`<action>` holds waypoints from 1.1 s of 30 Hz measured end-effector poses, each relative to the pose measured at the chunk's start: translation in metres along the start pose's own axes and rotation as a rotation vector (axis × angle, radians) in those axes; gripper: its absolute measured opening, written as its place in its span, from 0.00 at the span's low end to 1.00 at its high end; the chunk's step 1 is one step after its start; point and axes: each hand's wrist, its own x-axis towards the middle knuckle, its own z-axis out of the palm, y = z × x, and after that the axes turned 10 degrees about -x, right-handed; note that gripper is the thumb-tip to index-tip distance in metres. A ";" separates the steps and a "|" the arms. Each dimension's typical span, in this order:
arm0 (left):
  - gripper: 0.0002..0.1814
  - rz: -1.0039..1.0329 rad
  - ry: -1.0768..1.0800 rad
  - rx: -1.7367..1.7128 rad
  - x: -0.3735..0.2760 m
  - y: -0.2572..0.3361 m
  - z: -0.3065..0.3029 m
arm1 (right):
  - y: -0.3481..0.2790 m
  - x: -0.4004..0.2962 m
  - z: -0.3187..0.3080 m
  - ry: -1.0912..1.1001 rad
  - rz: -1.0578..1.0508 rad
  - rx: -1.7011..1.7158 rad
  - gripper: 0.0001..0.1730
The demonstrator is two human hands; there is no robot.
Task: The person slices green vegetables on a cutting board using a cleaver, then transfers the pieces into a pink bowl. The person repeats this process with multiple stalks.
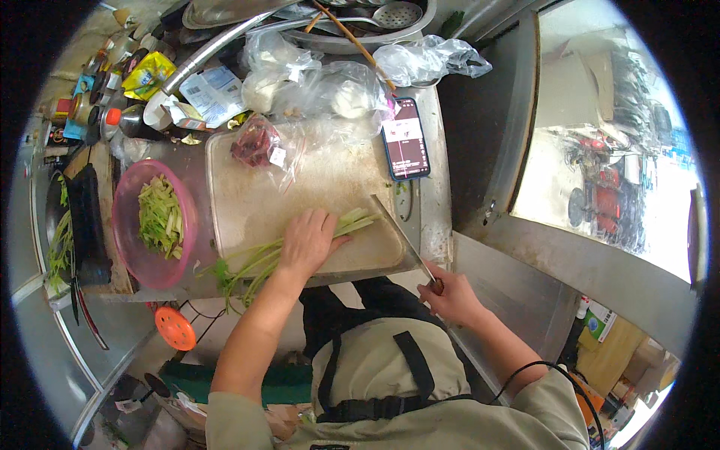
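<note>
My left hand (310, 239) is closed over a bunch of celery stalks (360, 221), pressing them against a worn cutting board (315, 174). Their cut-looking ends point right, while the leafy ends (225, 275) hang over the board's front left edge. In my right hand (453, 295) is the handle of a kitchen knife (402, 233). Its blade, seen nearly edge-on, stands just right of the stalk ends; whether it touches them I cannot tell. A bag of dark red meat (255, 143) lies at the board's back left.
Left of the board, a pink plastic basin (188, 208) holds cut celery pieces (160, 216). A lit smartphone (406, 139) lies at the back right corner. Clear plastic bags (332, 93) crowd the back. Sauce bottles (132, 122) stand at the far left. A metal basin (388, 39) holds a slotted ladle (396, 15).
</note>
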 end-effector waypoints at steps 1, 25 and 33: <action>0.27 -0.007 -0.019 -0.023 0.000 0.000 -0.001 | 0.000 0.000 0.002 -0.026 0.024 0.040 0.35; 0.41 -0.112 -0.012 0.051 -0.036 0.009 0.011 | -0.007 0.020 0.007 -0.071 -0.084 -0.052 0.36; 0.42 -0.120 0.041 -0.017 -0.019 0.020 0.010 | -0.004 0.023 0.002 -0.065 -0.107 -0.114 0.37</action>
